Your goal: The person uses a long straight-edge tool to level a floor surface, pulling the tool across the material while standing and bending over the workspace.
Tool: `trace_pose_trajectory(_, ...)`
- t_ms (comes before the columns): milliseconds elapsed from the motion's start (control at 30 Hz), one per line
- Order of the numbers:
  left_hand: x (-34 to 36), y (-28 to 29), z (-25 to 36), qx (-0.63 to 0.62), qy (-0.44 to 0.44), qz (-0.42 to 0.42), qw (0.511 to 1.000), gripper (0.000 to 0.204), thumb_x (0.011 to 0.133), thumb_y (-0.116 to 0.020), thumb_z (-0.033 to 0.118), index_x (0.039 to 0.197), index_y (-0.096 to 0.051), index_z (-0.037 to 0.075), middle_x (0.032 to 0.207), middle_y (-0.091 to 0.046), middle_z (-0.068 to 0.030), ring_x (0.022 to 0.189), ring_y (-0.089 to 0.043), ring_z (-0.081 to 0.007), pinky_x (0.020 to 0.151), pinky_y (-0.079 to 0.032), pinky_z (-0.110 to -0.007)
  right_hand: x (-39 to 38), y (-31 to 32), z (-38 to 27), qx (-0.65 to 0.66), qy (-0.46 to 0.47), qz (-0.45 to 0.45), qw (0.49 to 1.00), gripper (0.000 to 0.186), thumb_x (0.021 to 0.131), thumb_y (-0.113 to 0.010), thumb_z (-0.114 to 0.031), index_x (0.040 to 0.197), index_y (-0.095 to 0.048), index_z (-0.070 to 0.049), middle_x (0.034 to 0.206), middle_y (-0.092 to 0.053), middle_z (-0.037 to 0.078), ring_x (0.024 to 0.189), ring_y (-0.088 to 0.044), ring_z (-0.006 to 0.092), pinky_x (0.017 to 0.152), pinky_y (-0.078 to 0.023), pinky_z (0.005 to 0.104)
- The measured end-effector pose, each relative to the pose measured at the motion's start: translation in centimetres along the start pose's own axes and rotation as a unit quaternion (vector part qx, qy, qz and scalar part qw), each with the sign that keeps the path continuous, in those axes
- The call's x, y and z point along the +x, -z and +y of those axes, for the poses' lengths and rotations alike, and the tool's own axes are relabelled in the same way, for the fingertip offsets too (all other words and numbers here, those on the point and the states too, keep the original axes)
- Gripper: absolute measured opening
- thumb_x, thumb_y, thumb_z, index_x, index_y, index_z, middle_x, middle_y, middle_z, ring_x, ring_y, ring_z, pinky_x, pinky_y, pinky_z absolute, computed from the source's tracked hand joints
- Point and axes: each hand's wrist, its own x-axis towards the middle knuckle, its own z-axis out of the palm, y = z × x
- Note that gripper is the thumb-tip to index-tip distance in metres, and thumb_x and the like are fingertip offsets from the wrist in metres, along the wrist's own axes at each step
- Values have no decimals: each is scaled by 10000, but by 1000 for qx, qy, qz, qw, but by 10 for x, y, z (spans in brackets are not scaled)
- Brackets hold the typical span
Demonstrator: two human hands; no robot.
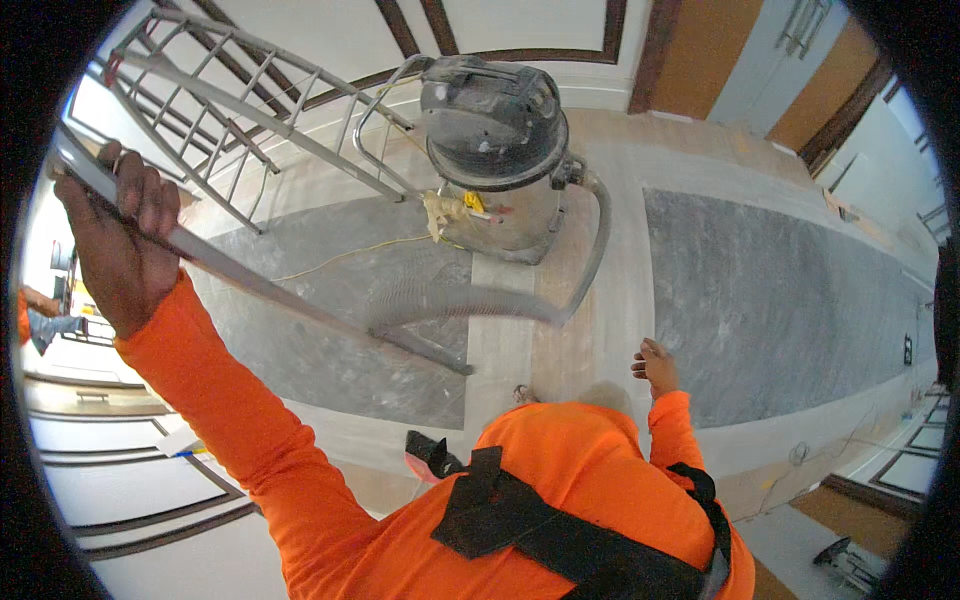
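Observation:
My left hand point(125, 225) is raised at the upper left, closed around a long metal vacuum pipe point(255, 280) that slants down to the floor. A corrugated hose point(600, 240), partly blurred, runs between the pipe and a dusty black-topped canister vacuum point(490, 115) at top centre. A yellow tag-like piece and beige tape point(445, 212) are on the vacuum's body. My right hand point(655, 365) hangs open, fingers loosely bent and holding nothing, above the edge of the right grey floor panel point(770, 300).
An aluminium ladder point(220, 85) leans at upper left beside a thin yellow cable point(330, 255). Another grey panel point(270, 350) lies left of a pale strip. Double doors point(760, 60) stand at the back right. Another person's leg point(55, 325) shows at far left. A black-and-pink object point(425, 450) sits near my body.

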Motion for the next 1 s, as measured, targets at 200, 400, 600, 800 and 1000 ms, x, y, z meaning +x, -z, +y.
trace_pose_trajectory(200,-39,42,-14,27,10,25,999,539,937,-337,592,877,-477,74,567,-370,24,403,-309,-85,381,-301,-214,70,-36,-77,-122,43,-39,991,423,937,-526,-265,1287,-506,-28,870,-600,87,627,-589,159,533,-490,292)
trace_pose_trajectory(400,-47,39,-31,197,-19,207,958,712,858,-319,725,856,-510,40,547,-423,-10,369,-382,-106,334,-339,-232,234,-69,-196,-299,291,-13,909,416,935,-510,-330,1247,-540,-55,911,-627,110,699,-607,217,610,-484,338)
trace_pose_trajectory(600,-63,31,-66,353,-79,282,889,806,729,-450,799,911,-515,17,498,-388,10,342,-345,-88,324,-319,-228,290,-204,-393,-386,584,-8,714,531,940,-464,-419,1273,-511,-8,1237,-544,219,1105,-529,373,959,-400,438)
trace_pose_trajectory(800,-92,10,-62,361,-52,333,870,561,818,-583,580,1008,-531,55,459,-341,44,329,-292,-53,295,-280,-216,311,-344,-524,-463,639,-122,602,545,948,-436,-436,1316,-475,-36,1282,-517,229,1176,-492,384,1010,-369,428)
trace_pose_trajectory(1000,-124,-1,-64,383,-53,336,859,521,883,-507,541,1086,-547,63,439,-329,40,314,-268,-55,290,-273,-223,326,-398,-528,-503,566,-220,615,487,958,-423,-439,1372,-450,-185,1358,-478,160,1236,-473,333,1015,-385,406)
